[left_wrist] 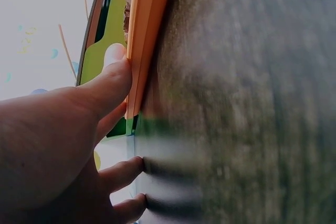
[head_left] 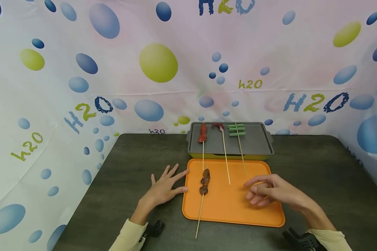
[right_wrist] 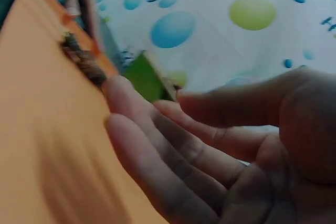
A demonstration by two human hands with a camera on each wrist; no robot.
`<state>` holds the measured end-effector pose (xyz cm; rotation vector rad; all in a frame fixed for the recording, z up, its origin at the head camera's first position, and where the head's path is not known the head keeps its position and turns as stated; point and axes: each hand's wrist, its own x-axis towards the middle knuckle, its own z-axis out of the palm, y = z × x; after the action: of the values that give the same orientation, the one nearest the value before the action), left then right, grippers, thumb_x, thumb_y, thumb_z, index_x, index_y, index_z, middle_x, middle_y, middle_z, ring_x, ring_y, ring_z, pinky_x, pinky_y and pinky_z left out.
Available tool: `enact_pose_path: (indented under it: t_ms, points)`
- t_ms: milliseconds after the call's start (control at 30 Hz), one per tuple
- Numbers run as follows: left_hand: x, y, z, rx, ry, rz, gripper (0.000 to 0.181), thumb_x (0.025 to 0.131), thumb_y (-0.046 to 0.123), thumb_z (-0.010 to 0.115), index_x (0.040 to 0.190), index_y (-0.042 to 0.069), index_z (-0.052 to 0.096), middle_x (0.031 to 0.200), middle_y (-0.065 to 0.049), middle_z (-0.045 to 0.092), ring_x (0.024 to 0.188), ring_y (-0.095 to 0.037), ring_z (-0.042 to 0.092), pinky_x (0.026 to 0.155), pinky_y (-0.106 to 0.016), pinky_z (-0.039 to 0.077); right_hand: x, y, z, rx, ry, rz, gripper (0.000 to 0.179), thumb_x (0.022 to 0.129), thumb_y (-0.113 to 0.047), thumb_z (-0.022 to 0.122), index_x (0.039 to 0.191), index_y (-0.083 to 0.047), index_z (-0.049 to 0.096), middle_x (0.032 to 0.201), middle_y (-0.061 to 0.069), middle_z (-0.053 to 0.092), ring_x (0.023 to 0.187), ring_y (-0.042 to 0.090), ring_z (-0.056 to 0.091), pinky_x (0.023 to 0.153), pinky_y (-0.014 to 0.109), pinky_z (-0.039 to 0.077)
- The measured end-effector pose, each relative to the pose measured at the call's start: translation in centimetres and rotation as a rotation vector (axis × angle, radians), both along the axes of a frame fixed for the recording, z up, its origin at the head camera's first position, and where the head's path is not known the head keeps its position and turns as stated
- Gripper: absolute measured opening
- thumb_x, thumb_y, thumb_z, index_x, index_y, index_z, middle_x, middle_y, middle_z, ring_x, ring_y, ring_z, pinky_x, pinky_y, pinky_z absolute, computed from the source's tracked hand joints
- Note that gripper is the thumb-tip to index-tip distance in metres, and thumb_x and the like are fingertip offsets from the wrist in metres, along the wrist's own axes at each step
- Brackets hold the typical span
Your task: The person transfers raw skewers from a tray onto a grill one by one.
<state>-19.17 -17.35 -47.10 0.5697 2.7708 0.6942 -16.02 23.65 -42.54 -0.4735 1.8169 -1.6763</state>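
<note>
An orange tray (head_left: 229, 209) lies on the dark table, with a skewer of brown pieces (head_left: 204, 181) along its left part. My left hand (head_left: 163, 188) has its fingers spread at the tray's left edge; in the left wrist view the thumb (left_wrist: 113, 72) touches the rim. Above the tray's right side hovers my right hand (head_left: 270, 191), fingers loosely bent and holding nothing. Behind, a grey grill pan (head_left: 257, 139) carries a skewer of red meat (head_left: 202, 133), a skewer with a dark red curled piece (head_left: 218, 126) and a skewer of green pieces (head_left: 237, 130). Their sticks reach over the tray.
The dark table (head_left: 144, 153) extends to both sides of the tray. A white cloth backdrop (head_left: 188, 42) with coloured dots and lettering hangs behind it. The brown skewer's bare stick (head_left: 198, 223) juts past the tray's front edge.
</note>
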Motion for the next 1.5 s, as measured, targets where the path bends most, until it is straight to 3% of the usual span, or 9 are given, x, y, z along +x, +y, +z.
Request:
enact_pose_path:
  t_ms: [200,467,600,700,833,933,1100,1333,1500]
  points:
    - [-0.3,0.1,-0.1,0.001,0.002,-0.012,0.068,0.098,0.054,0.061,0.16,0.034,0.04,0.17,-0.013,0.02,0.155,-0.046,0.009,0.098,-0.09,0.0,0.0,-2.9,-2.0,-0.178,-0.214,0.133,0.05,0.109,-0.009,0.05,0.15,0.017,0.036,0.13,0.031,0.063,0.117,0.04,0.066,0.093,0.047,0.056]
    - [-0.4,0.3,-0.4,-0.014,0.006,-0.008,0.067,0.098,0.054,0.062,0.159,0.036,0.041,0.17,-0.011,0.021,0.155,-0.045,0.01,0.1,-0.089,0.001,1.3,-7.2,-4.3,-0.393,-0.516,0.098,0.068,0.111,-0.016,0.049,0.158,0.015,0.011,0.145,0.033,0.051,0.132,0.039,0.056,0.108,0.045,0.046]
    - [-0.2,0.4,-0.8,-0.01,0.003,-0.007,0.067,0.098,0.056,0.061,0.159,0.037,0.041,0.169,-0.011,0.022,0.155,-0.045,0.011,0.1,-0.089,0.002,1.8,-8.7,-5.1,-0.475,-0.619,0.087,0.07,0.113,-0.019,0.043,0.158,0.014,0.001,0.149,0.037,0.043,0.137,0.042,0.05,0.113,0.046,0.04]
    - [0.1,0.3,-0.8,-0.01,-0.003,-0.001,0.067,0.098,0.056,0.061,0.159,0.037,0.041,0.169,-0.011,0.022,0.155,-0.045,0.012,0.1,-0.09,0.002,2.1,-9.5,-5.6,-0.53,-0.663,0.069,0.068,0.114,-0.02,0.04,0.159,0.013,0.002,0.15,0.039,0.039,0.139,0.045,0.046,0.115,0.048,0.037]
    - [0.2,-0.1,-0.6,-0.016,-0.01,0.007,0.068,0.097,0.056,0.062,0.159,0.037,0.041,0.17,-0.01,0.022,0.155,-0.044,0.011,0.101,-0.089,0.001,2.5,-10.7,-5.8,-0.568,-0.679,0.04,0.064,0.114,-0.02,0.041,0.159,0.012,0.01,0.151,0.04,0.037,0.139,0.049,0.044,0.116,0.05,0.036]
    - [0.3,-0.2,-0.6,-0.016,-0.013,0.004,0.068,0.098,0.056,0.061,0.159,0.038,0.04,0.17,-0.01,0.021,0.155,-0.044,0.01,0.101,-0.089,0.0,2.7,-11.3,-5.7,-0.567,-0.683,0.019,0.064,0.114,-0.019,0.04,0.16,0.011,0.007,0.152,0.039,0.037,0.139,0.048,0.045,0.116,0.051,0.036]
    - [0.1,-0.1,-0.4,-0.014,-0.006,0.003,0.067,0.098,0.055,0.061,0.159,0.037,0.041,0.17,-0.011,0.021,0.155,-0.045,0.011,0.101,-0.089,0.0,2.8,-12.0,-5.2,-0.522,-0.674,-0.079,0.067,0.111,-0.012,0.045,0.16,0.01,0.004,0.145,0.032,0.051,0.135,0.044,0.052,0.114,0.052,0.039]
    - [-0.3,0.0,-0.2,-0.022,0.012,-0.001,0.067,0.098,0.055,0.062,0.159,0.037,0.041,0.17,-0.011,0.021,0.155,-0.045,0.011,0.101,-0.089,0.001,3.2,-12.4,-4.7,-0.385,-0.541,-0.217,0.061,0.104,-0.005,0.06,0.154,0.015,0.031,0.129,0.019,0.067,0.116,0.03,0.068,0.101,0.046,0.052]
    - [-0.2,0.0,-0.1,-0.025,0.005,0.0,0.067,0.098,0.055,0.062,0.159,0.037,0.04,0.17,-0.011,0.021,0.155,-0.045,0.011,0.101,-0.089,0.0,3.6,-12.3,-4.2,-0.316,-0.494,-0.255,0.061,0.103,-0.009,0.063,0.154,0.009,0.036,0.119,0.012,0.07,0.104,0.024,0.073,0.091,0.045,0.058]
